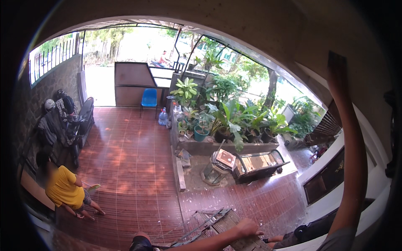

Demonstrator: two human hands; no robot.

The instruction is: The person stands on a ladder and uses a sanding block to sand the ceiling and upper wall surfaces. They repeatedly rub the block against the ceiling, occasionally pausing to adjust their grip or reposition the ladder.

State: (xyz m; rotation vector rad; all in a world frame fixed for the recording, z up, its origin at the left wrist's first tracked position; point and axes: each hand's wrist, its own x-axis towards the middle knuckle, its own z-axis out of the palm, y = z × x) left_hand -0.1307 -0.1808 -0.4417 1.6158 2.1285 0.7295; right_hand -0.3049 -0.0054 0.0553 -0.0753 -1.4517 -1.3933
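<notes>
My right arm stretches high on the right. Its hand (337, 76) is closed on a dark, flat, rectangular tool (337, 60), held up against the pale ceiling surface; its exact kind is too dim to tell. Low in the middle, my left hand (248, 228) is closed with fingers curled, just over a worn wooden plank (231, 223) on a metal stepladder-like frame (204, 221). Whether anything is inside those fingers is hidden. A dark-covered knee (141, 242) shows at the lower edge.
Far below, a person in a yellow shirt (67, 188) sits at the left near a covered motorcycle (63, 121). A blue chair (149, 98), water jug (162, 117), potted plants (201, 131), lantern-like frame (215, 171) and tipped metal rack (259, 165) stand around the red tiled floor (134, 167).
</notes>
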